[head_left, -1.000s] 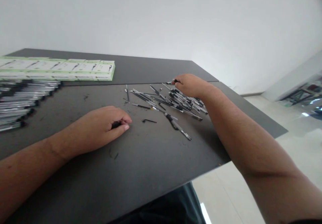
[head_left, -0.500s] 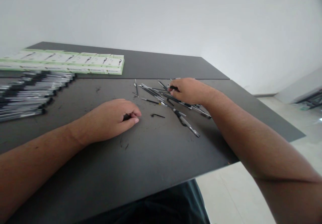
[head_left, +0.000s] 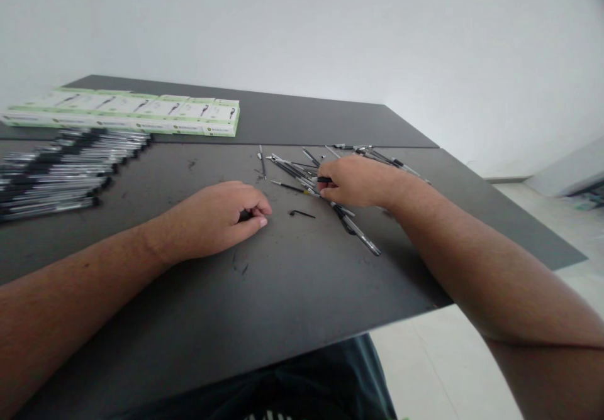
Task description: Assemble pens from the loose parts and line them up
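On the table (head_left: 292,294), pens (head_left: 362,236) flank the right hand (head_left: 352,180), which, like the left (head_left: 231,215), grips something black (head_left: 324,180).

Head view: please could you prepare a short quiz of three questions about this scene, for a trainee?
1. Which hand is nearer the loose pens: (a) left or (b) right?
2. True or false: the boxes lie beyond the rowed pens.
3. Fill in: the left hand holds a ____ thing.

Key: 1. b, the right hand; 2. true; 3. black.
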`<state>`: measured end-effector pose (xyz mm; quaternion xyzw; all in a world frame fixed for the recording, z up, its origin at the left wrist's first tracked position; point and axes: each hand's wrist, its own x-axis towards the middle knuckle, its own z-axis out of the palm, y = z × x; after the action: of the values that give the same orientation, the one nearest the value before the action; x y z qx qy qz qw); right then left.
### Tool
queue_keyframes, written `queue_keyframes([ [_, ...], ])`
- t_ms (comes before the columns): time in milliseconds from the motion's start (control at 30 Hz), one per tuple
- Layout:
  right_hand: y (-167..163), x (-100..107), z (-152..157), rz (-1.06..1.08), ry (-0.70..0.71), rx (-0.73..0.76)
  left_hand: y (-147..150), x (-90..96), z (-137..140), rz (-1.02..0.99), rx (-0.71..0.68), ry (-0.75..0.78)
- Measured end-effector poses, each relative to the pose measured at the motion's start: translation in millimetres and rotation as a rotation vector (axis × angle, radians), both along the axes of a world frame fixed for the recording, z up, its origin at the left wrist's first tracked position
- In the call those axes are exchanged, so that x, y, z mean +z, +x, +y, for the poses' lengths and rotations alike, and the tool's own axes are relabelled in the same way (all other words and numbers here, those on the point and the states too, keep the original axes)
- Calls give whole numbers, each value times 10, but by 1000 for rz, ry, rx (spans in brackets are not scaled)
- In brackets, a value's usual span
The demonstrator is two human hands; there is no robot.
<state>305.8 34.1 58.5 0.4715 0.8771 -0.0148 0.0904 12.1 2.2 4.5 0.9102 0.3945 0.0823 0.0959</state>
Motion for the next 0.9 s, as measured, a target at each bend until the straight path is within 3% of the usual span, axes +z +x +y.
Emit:
queue_keyframes([
  [567, -11, -80, 60, -134, 14, -9, 8, 6, 1, 8, 5, -8],
  [900, -71, -101, 38, -187, 47, -88, 2, 1, 7, 14, 4, -9],
])
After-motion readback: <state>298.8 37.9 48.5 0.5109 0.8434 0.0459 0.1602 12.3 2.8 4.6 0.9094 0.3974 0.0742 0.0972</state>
